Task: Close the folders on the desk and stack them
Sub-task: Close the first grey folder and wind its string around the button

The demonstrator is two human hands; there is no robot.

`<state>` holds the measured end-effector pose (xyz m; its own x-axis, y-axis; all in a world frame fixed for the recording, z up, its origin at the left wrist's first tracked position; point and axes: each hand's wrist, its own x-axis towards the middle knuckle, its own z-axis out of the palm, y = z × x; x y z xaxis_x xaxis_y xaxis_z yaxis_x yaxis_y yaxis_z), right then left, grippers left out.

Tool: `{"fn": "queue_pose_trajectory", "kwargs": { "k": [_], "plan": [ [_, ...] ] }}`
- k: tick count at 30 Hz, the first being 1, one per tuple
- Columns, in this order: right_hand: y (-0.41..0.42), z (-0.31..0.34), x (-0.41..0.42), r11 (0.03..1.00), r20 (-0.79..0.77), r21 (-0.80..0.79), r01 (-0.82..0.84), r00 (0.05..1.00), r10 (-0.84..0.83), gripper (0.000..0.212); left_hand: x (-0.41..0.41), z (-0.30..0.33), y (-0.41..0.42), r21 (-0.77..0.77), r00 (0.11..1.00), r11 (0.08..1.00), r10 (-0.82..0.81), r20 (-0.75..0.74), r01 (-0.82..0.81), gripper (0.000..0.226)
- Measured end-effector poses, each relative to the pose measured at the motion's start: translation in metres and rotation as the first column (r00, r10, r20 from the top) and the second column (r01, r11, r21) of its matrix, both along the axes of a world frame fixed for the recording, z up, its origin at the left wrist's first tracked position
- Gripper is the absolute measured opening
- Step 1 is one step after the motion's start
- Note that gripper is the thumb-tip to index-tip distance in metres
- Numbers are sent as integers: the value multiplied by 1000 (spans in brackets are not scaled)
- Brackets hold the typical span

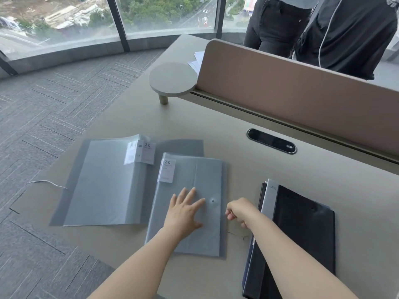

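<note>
A closed grey folder (pixel 194 175) with a "20" label and a small round fastener lies in the middle of the desk. My left hand (pixel 183 212) rests flat on its cover, fingers spread. Just off the folder's right edge, my right hand (pixel 239 211) is curled, pinching what looks like a thin elastic string. To the left lies a second grey folder (pixel 103 182), open, with its cover spread out and a "20" label at its spine. At the right sits a stack of dark folders (pixel 302 234), a pale one poking out at its top.
A beige divider panel (pixel 291 93) runs along the desk's far side, with a round shelf (pixel 172 79) at its left end and an oval cable port (pixel 271 140) before it. Two people in dark clothes (pixel 323 29) stand behind it. The desk's left edge drops to carpet.
</note>
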<state>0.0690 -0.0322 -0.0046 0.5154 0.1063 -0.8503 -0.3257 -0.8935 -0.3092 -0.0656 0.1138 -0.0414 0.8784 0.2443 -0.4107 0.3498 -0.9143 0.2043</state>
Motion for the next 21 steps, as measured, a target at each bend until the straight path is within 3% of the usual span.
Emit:
{"fn": "queue_pose_trajectory", "kwargs": {
  "k": [10, 13, 17, 21],
  "plan": [
    [25, -22, 16, 988, 243, -93, -124, 959, 143, 22, -2, -11, 2, 2, 999, 999, -41, -21, 41, 75],
    [31, -31, 17, 989, 255, -87, -120, 957, 138, 22, -4, -12, 3, -9, 999, 999, -35, -21, 35, 75],
    [35, -42, 20, 1000, 222, -18, 12, 975, -8, 19, -4, -14, 4, -25, 999, 999, -31, -18, 31, 75],
    [51, -40, 18, 997, 279, -36, -70, 957, 77, 24, -3, -14, 4, -40, 999, 999, -29, -22, 28, 76]
  ]
}}
